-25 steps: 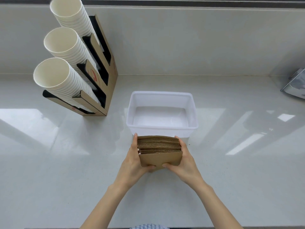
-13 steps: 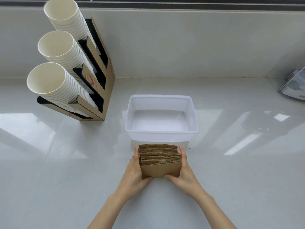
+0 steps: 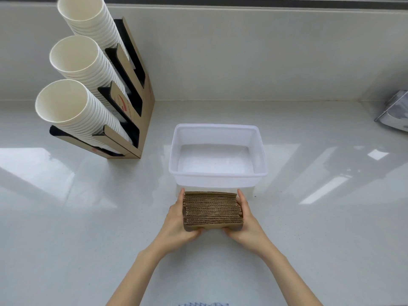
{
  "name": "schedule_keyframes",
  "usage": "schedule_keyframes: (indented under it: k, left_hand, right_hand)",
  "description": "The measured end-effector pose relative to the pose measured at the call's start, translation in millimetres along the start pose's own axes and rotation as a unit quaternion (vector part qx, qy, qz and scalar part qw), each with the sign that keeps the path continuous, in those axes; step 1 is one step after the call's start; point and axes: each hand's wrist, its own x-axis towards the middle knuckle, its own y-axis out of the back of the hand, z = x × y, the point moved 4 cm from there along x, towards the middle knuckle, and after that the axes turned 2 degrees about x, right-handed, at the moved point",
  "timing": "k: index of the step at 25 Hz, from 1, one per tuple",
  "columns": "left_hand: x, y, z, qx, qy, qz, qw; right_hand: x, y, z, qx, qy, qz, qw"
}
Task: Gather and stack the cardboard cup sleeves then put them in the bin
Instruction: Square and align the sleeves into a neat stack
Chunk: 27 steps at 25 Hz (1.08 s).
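1. Head view: both forearms reach in from the near edge and converge toward the middle, wrists slightly bent inward.
2. The left hand (image 3: 176, 219) presses flat against the left end of the stack of cardboard sleeves (image 3: 212, 210), fingers extended forward along its side, thumb curled under the near face.
3. The right hand (image 3: 248, 224) mirrors it on the right end, fingers straight and pointing away, thumb tucked at the near lower edge.
4. Both hands are closed on the stack, squeezing it between the palms; the sleeves stand on edge, corrugated edges up.
5. Whether the stack rests on the white surface (image 3: 309, 228) or is lifted just clear cannot be told.
6. The stack sits just near of the white bin (image 3: 217, 172), close to its near wall; the bin's inside is bare.
7. Far left stands a cardboard cup holder (image 3: 134, 120) with three tilted stacks of white paper cups (image 3: 72, 62).
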Motion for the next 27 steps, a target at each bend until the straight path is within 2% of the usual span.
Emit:
schedule_keyframes:
  k: [4,8,14,21,27]
  left_hand:
    - [1,-1,4,0.036,0.022,-0.007,0.999]
    - [5,-1,7,0.039,0.035,-0.010,0.999]
    - [3,-2,-8,0.053,0.050,-0.065,0.995]
    - [-1,10,-3,0.002,0.067,-0.098,0.993]
    - [3,12,-6,0.001,0.053,-0.086,0.995]
  right_hand:
    - [3,-1,-3,-0.020,0.022,-0.001,1.000]
    - [4,0,-7,0.009,0.031,0.000,0.999]
    - [1,7,3,0.032,-0.014,-0.045,0.998]
    - [4,13,7,-0.014,-0.015,-0.024,0.999]
    - [8,10,0,-0.061,0.041,0.007,0.997]
